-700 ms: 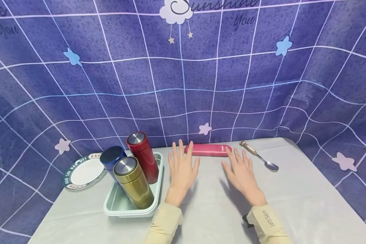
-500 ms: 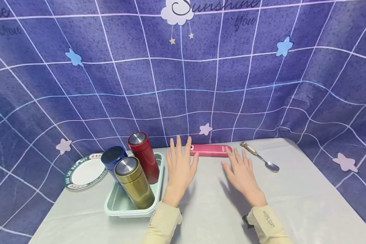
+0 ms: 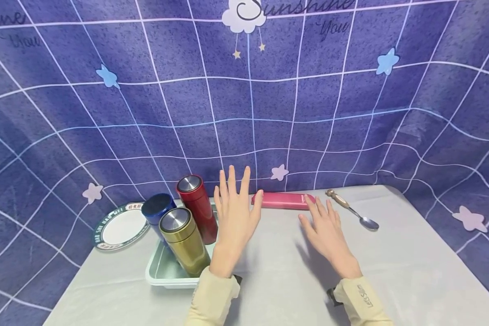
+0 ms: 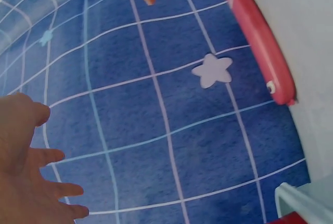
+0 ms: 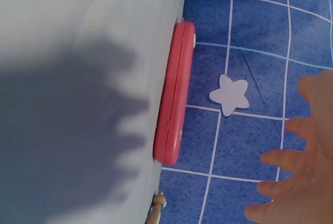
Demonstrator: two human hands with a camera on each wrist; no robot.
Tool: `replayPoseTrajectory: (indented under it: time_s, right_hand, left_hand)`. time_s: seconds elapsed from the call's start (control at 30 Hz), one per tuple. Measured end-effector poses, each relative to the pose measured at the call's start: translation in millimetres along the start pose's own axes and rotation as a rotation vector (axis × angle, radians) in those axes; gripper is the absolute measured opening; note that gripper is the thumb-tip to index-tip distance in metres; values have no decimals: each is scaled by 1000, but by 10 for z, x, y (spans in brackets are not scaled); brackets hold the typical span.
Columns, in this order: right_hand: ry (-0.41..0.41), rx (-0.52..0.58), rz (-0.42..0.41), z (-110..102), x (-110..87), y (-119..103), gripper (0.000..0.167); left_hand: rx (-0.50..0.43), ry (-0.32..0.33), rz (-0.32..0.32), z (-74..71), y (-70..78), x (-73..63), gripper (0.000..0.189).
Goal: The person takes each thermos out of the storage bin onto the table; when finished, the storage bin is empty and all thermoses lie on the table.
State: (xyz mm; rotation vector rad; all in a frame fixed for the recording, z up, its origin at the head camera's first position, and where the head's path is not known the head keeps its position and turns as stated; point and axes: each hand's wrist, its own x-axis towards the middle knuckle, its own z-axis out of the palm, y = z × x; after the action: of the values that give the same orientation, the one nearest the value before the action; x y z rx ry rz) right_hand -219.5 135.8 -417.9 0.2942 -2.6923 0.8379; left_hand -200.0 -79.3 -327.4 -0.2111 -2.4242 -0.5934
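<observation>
R grip (image 3: 326, 232): pink case (image 3: 283, 200) just fwd

Pale yellow long sleeves (image 3: 212, 296), dark lettering (image 3: 365, 295) on the right one, black wrist pieces (image 3: 333, 297), bare fingers (image 3: 232, 181)
</observation>
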Motion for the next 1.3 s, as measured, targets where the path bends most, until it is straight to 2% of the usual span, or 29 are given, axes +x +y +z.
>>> replayPoseTrajectory:
  time_s: [0.27, 0.47, 0.67, 0.97, 1.3]
  right_hand:
    - [18, 15, -16, -33, -1, -36, 59]
    - [30, 25, -26, -44, -5, -65, 58]
    - [39, 36, -34, -33, -20, -60, 59]
    - [42, 57, -37, -34, -29, -52, 59]
    - [45, 74, -33, -39, -71, -44, 60]
  left_hand:
    - [-41, 66, -6, -269, 1, 30, 60]
    - [-75, 135, -10, -518, -48, 23, 58]
    - [-119, 204, -13, -693, -113, 0, 57]
    - [-182, 316, -60, -919, -375, -41, 55]
    - [-244, 362, -141, -1161, -652, -201, 54]
